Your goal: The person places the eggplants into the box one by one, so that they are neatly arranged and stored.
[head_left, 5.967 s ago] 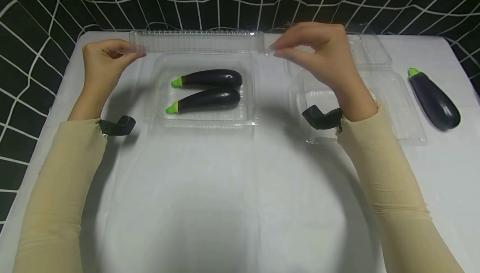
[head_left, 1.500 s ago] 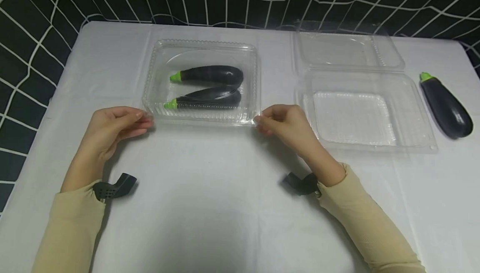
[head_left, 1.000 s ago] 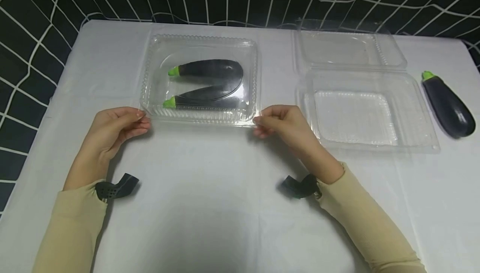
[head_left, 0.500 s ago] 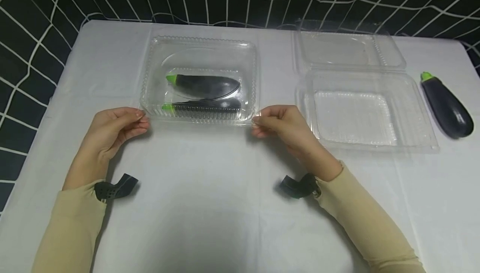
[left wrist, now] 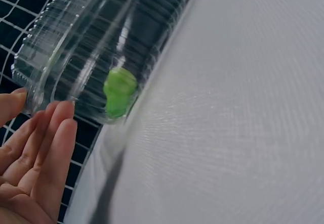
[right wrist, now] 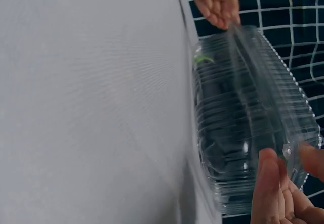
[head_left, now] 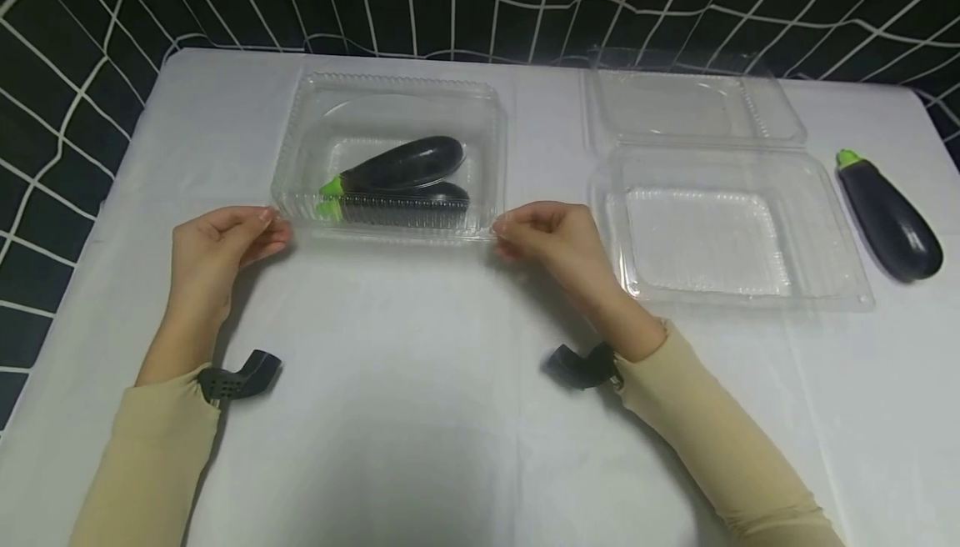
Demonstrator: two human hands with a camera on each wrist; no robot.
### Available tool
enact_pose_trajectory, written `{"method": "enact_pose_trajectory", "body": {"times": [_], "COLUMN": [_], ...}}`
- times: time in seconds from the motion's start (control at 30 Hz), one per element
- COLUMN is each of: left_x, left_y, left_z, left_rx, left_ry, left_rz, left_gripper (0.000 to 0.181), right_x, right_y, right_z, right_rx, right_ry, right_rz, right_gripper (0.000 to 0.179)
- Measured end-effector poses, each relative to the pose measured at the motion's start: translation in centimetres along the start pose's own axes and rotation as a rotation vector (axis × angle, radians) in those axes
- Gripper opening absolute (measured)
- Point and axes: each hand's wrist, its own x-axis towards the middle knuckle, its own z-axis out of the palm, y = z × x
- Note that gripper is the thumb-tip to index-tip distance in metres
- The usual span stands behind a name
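A clear plastic clamshell container [head_left: 300, 126] stands at the left of the table with its lid lowered over two eggplants. Inside, the upper eggplant [head_left: 408, 163] leans across the lower eggplant [head_left: 450, 193], their green stems together at the near left. My left hand [head_left: 221, 251] pinches the container's near left corner between thumb and fingertips. The near right corner is pinched by my right hand [head_left: 555, 238]. In the left wrist view a green stem [left wrist: 120, 91] shows through the ribbed wall. Whether the rim is fully snapped together cannot be seen.
To the right lies a second clear clamshell container [head_left: 828, 213], lid folded back against the netting. Beyond it a loose eggplant [head_left: 892, 222] rests on the white tablecloth [head_left: 390, 380]. A dark backdrop with white netting [head_left: 450, 5] borders the far edge.
The lid, held raised in both hands six seconds ago, is now down over the base. Since then the eggplants have shifted inside, their stems coming together. The container has lately moved slightly left.
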Motion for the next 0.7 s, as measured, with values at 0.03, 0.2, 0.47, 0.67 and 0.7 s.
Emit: {"method": "enact_pose_trajectory", "body": {"times": [0.03, 0.2, 0.47, 0.67, 0.7], "left_x": [-0.02, -0.06, -0.04, 0.08, 0.09], "left_y": [-0.03, -0.09, -0.14, -0.12, -0.12], "left_z": [0.06, 0.21, 0.21, 0.10, 0.08], "left_rx": [0.003, 0.015, -0.013, -0.006, -0.006], "left_ry": [0.008, 0.044, 0.066, 0.079, 0.083], "left_rz": [0.019, 0.067, 0.077, 0.067, 0.063], "left_gripper": [0.011, 0.011, 0.013, 0.012, 0.012], "right_x": [0.00, 0.13, 0.64, 0.83, 0.87], "right_y": [-0.02, -0.08, -0.12, -0.17, -0.17], "right_z": [0.05, 0.23, 0.44, 0.70, 0.75], "right_rx": [-0.021, -0.097, -0.126, -0.121, -0.118], "right_ry": [0.017, 0.054, 0.059, 0.056, 0.054], "right_rz": [-0.015, -0.075, -0.104, -0.117, -0.119], "right_gripper": [0.020, 0.021, 0.020, 0.020, 0.020]}}
